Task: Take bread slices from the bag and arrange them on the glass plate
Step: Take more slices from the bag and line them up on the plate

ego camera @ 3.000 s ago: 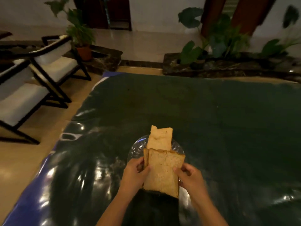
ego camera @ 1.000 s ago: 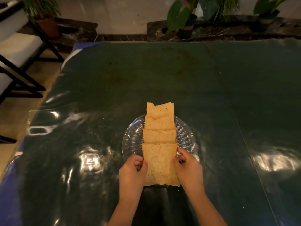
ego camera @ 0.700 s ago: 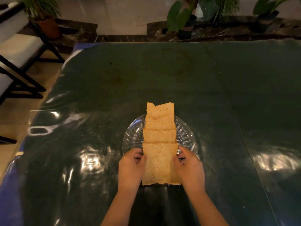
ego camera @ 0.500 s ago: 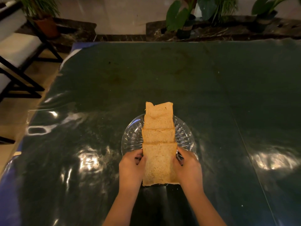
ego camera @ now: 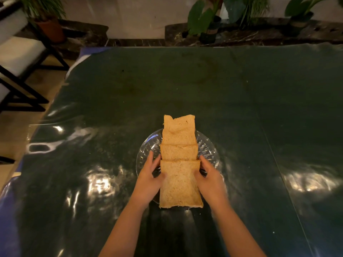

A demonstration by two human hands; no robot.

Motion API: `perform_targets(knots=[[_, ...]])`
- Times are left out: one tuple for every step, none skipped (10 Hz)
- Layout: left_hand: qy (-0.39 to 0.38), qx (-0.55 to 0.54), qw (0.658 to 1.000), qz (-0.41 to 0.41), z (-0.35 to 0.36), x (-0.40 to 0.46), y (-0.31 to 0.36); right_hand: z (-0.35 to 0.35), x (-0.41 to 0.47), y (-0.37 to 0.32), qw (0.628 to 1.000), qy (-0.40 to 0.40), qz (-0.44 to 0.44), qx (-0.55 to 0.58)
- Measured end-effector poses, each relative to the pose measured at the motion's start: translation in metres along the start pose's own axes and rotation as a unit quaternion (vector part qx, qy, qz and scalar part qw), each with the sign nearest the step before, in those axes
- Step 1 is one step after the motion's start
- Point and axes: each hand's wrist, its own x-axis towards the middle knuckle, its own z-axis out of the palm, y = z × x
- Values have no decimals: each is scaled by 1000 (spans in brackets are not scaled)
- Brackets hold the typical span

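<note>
Several tan bread slices lie in an overlapping row on the glass plate (ego camera: 213, 151) near the table's front. The farthest slice (ego camera: 179, 130) hangs over the plate's back rim, a middle slice (ego camera: 179, 152) is partly covered, and the nearest slice (ego camera: 179, 184) sticks out over the front rim. My left hand (ego camera: 148, 180) rests against the nearest slice's left edge with its fingers spread. My right hand (ego camera: 210, 179) touches the slice's right edge, fingers extended. The bread bag is out of sight.
The plate stands on a wide dark green table (ego camera: 185, 86) under a glossy plastic cover. Black-framed chairs with white cushions (ego camera: 16, 58) stand off the left edge. Potted plants (ego camera: 204, 19) line a stone ledge beyond the far edge.
The nearest slice has been laid flat on the row. Both hands have uncurled their fingers from its sides and slid a little forward along its edges.
</note>
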Motion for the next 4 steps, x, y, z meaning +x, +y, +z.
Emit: perform_targets(knots=[[-6,23,1000,-8,-1,3,0,0,1,4,1000,14,-3,16],[-3,29,1000,-10,0,5,-2,0,1,4,1000,19,-4,22],[4,33,999,-9,0,7,-3,0,5,1,1000,16,-5,3],[26,45,999,0,-5,7,0,-6,6,-3,1000,19,-3,-7]])
